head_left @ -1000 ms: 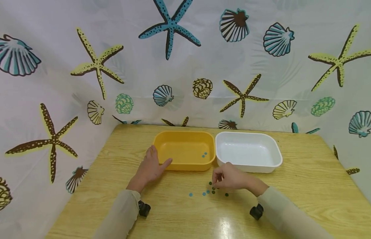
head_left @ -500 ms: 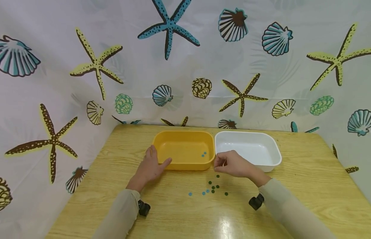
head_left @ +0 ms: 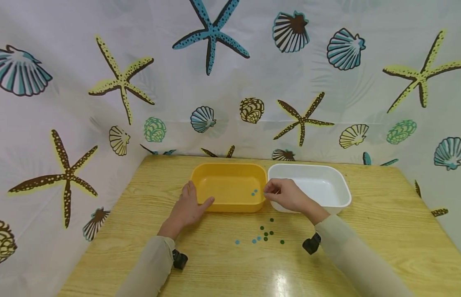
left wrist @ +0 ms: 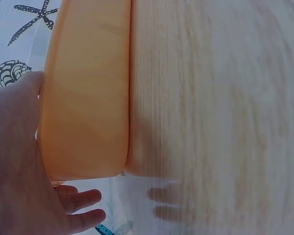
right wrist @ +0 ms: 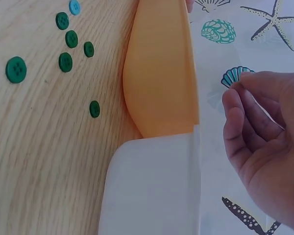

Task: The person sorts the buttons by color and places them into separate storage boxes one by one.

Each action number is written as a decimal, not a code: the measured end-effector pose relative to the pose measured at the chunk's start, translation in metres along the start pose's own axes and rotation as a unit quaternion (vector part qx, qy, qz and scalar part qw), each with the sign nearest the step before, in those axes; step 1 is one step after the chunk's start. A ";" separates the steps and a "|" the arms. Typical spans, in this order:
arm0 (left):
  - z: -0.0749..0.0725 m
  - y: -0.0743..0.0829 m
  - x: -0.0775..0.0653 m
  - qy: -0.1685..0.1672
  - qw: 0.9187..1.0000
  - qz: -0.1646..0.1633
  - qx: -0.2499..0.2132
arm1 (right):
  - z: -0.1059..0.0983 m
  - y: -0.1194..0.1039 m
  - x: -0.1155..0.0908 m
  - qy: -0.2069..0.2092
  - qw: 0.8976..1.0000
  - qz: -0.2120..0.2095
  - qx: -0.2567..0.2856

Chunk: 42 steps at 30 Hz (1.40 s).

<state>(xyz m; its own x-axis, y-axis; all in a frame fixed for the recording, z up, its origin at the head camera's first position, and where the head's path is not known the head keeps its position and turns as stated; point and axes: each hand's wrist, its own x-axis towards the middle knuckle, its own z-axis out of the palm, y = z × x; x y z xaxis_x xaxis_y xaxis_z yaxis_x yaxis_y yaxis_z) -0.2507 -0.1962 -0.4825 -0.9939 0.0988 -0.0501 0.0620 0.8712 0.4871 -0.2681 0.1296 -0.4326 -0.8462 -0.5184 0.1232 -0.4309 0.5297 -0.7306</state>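
Observation:
My left hand (head_left: 187, 208) rests against the left end of the yellow tub (head_left: 230, 207), thumb at its front rim and fingers fairly straight along its side. Over the spot where the tub meets a white tub (head_left: 327, 209), my right hand (head_left: 287, 194) pinches thumb and forefinger together. A small button seems to be between those fingertips, mostly hidden. Two blue buttons (head_left: 254, 192) lie inside the yellow tub. On the table in front are several green buttons (right wrist: 15, 69) and a few blue buttons (head_left: 237, 242).
Both tubs stand side by side on a wooden table (head_left: 375, 231). Behind it hangs a white cloth (head_left: 230, 90) printed with shells and starfish. A small black wrist camera (head_left: 311, 244) sits under the right forearm.
My right hand has risen from the buttons on the table, moving away from me to the tubs' shared rim. The left hand has stayed against the yellow tub.

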 end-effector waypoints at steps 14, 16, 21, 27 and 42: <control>0.002 -0.002 -0.001 0.005 1.000 0.009 0.003 | 0.007 0.002 0.022 0.014 1.000 0.008 -0.014; 0.002 -0.002 -0.001 0.005 1.000 0.008 0.002 | 0.008 0.003 0.026 0.015 1.000 0.013 -0.014; 0.002 -0.002 -0.001 0.005 1.000 0.006 0.000 | 0.012 0.004 0.034 0.013 0.999 0.026 -0.013; 0.002 -0.001 -0.001 0.007 1.000 0.009 0.001 | 0.014 0.005 0.040 0.012 0.999 0.040 -0.015; 0.000 -0.001 0.000 0.007 1.000 0.004 0.002 | 0.014 0.012 0.060 0.021 0.998 0.061 -0.025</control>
<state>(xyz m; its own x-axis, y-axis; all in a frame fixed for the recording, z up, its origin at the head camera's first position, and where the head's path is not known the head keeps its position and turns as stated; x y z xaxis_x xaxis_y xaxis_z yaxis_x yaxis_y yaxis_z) -0.2505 -0.1967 -0.4831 -0.9944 0.0996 -0.0346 0.0706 0.8726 0.4833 -0.3196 0.0955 -0.4436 -0.9054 -0.4199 0.0631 -0.3373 0.6208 -0.7077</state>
